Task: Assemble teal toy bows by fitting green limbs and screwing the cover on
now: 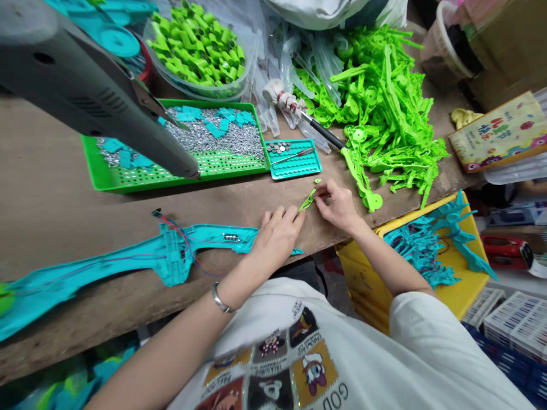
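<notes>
A small, narrow bright-green plastic part lies between my hands, just above the table. My left hand rests palm down over the right end of a long blue plastic shell, its fingertips closed at the lower end of the green part. The thumb is mostly hidden. My right hand is pinched at the upper end of the same part. A tiny green piece sits just beyond the fingertips. Inside the blue shell are small metal springs and thin red and blue wires.
A green tray of screws and blue pieces stands behind, beside a small teal tray with a screwdriver. Green parts are heaped at right, with a black-handled tool. A grey machine arm overhangs the left. A yellow bin holds blue parts.
</notes>
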`<state>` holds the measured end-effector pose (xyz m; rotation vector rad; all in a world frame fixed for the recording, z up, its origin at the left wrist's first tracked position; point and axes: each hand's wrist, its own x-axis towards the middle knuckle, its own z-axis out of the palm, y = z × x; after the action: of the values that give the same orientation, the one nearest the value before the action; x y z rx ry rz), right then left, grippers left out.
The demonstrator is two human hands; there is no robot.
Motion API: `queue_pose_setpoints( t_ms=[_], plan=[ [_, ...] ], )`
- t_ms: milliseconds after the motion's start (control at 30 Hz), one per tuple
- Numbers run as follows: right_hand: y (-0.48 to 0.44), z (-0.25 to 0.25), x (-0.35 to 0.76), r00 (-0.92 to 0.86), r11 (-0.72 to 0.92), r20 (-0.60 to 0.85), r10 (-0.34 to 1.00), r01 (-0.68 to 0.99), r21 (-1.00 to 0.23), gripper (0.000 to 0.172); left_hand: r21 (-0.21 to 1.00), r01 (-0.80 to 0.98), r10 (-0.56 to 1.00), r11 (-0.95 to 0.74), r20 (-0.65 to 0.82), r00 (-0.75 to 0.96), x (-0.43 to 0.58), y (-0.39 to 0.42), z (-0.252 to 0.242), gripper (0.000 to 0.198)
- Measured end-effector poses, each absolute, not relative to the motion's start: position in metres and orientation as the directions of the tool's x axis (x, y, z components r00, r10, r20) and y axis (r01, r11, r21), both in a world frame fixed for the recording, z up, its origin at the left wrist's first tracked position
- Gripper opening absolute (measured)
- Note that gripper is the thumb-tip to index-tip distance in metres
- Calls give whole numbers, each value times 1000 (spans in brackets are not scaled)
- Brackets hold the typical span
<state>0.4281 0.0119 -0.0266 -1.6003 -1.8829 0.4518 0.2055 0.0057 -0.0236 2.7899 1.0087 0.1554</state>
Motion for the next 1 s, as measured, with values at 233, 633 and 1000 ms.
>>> queue_pose_setpoints(
  t_ms=[233, 633, 1000],
  plan=[
    [12, -26, 422, -42, 193, 247, 968, 753, -629, 20, 201, 629, 647, -751, 38, 761, 207, 6, -26, 39],
    [10, -39, 412, -59, 189, 281, 958, 865, -466, 17, 223, 627, 646, -746, 16, 763, 205, 7, -27, 40],
    [-19, -54, 405, 30, 185, 377, 926, 833, -522, 16, 297, 602, 633, -741, 12, 774, 203, 11, -25, 40]
  ],
)
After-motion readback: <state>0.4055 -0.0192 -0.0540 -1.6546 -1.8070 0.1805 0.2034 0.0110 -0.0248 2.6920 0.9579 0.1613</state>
